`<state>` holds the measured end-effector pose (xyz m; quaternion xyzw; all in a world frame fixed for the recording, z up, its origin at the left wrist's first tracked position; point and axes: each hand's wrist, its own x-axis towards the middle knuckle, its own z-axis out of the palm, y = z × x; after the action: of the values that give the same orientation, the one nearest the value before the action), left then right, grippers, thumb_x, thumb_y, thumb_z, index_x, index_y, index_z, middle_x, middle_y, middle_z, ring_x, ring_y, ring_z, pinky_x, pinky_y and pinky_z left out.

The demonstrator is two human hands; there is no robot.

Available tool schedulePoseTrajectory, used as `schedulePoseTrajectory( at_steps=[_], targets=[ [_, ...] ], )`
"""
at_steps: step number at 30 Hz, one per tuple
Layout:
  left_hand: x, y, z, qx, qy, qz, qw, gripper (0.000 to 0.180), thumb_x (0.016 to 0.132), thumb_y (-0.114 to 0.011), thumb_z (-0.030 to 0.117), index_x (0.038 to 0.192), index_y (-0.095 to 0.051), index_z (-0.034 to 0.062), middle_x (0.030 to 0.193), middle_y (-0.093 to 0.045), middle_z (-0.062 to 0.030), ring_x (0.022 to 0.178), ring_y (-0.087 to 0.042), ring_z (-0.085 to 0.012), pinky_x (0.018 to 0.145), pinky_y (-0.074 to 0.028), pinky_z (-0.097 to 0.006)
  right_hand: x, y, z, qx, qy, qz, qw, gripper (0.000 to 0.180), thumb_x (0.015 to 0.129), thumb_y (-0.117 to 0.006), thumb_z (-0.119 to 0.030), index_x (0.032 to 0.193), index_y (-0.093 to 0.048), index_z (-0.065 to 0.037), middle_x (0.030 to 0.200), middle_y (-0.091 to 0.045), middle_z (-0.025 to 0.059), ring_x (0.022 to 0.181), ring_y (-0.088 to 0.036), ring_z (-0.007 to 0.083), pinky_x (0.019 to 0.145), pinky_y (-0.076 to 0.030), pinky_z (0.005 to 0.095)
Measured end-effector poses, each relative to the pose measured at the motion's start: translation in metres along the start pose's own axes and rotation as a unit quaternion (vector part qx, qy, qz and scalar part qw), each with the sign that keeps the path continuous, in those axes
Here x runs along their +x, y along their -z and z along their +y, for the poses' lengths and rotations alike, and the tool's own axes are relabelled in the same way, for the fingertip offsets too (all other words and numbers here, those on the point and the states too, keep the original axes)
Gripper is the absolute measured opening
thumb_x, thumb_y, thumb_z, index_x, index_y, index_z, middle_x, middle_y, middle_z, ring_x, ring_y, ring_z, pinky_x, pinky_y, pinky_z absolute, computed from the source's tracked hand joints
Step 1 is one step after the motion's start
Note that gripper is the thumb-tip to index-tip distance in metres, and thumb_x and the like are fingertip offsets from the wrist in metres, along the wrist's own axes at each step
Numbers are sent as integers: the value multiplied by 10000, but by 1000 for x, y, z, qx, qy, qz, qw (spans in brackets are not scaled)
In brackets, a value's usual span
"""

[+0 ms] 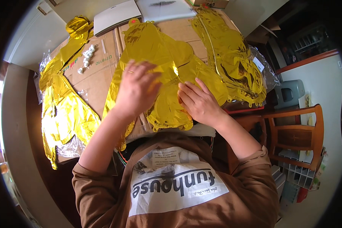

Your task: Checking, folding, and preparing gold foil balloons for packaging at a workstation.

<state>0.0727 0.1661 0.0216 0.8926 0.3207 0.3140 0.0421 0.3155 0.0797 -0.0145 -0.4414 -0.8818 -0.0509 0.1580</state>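
Directly under both hands lies the gold foil balloon (155,49), flat on cardboard (97,72), long axis running away from the person; left hand (135,89) pinches its middle fold; right hand (199,102) presses flat beside it, equally near.

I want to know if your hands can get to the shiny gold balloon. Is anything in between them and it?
Nothing visible is in the way. The left hand and the right hand both already rest right on the flat gold foil balloon, which lies on the cardboard. More gold balloons lie off to both sides.
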Motion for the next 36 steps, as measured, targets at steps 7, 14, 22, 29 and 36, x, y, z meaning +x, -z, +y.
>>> schedulePoseTrajectory(
  at_steps=[7, 14, 22, 29, 36],
  targets=[
    [1, -54, 6, -40, -111, -90, 989, 372, 829, -699, 87, 1193, -638, 36, 1252, -647, -123, 1183, -604, -322, 1020, -451, -466, -3, -5, 2, -9, 9, -4, 1000, 362, 930, -600, -239, 1200, -606, 3, 1308, -592, 156, 1248, -534, 319, 1142, -324, 527],
    [8, -48, 3, -21, -106, -99, 989, 357, 846, -651, 114, 1194, -645, 33, 1238, -648, -107, 1161, -601, -291, 1026, -439, -456, -8, -7, 2, 3, -12, 5, 1000, 410, 914, -635, -256, 1241, -601, -13, 1334, -585, 150, 1274, -514, 315, 1147, -317, 529],
    [5, -55, 0, -31, -116, -78, 990, 363, 861, -651, 108, 1219, -652, 54, 1234, -635, -117, 1140, -600, -305, 1037, -427, -485, -50, -4, -11, 71, 15, 44, 996, 329, 892, -663, -126, 1208, -666, -33, 1307, -641, 116, 1267, -572, 297, 1134, -361, 522],
    [3, -54, 0, -28, -109, -78, 991, 369, 861, -652, 109, 1226, -650, 56, 1239, -633, -117, 1141, -597, -300, 1042, -423, -491, -86, 21, -18, 188, 40, 97, 977, 252, 864, -687, -106, 1098, -713, -16, 1141, -708, 122, 1134, -664, 292, 1093, -424, 494],
    [3, -53, -3, -26, -108, -83, 990, 377, 864, -650, 118, 1236, -644, 59, 1276, -622, -121, 1174, -589, -297, 1054, -417, -502, -13, 0, 3, 73, -6, 70, 995, 387, 877, -694, -189, 1209, -627, -1, 1290, -612, 164, 1253, -548, 322, 1120, -362, 509]
  ],
)
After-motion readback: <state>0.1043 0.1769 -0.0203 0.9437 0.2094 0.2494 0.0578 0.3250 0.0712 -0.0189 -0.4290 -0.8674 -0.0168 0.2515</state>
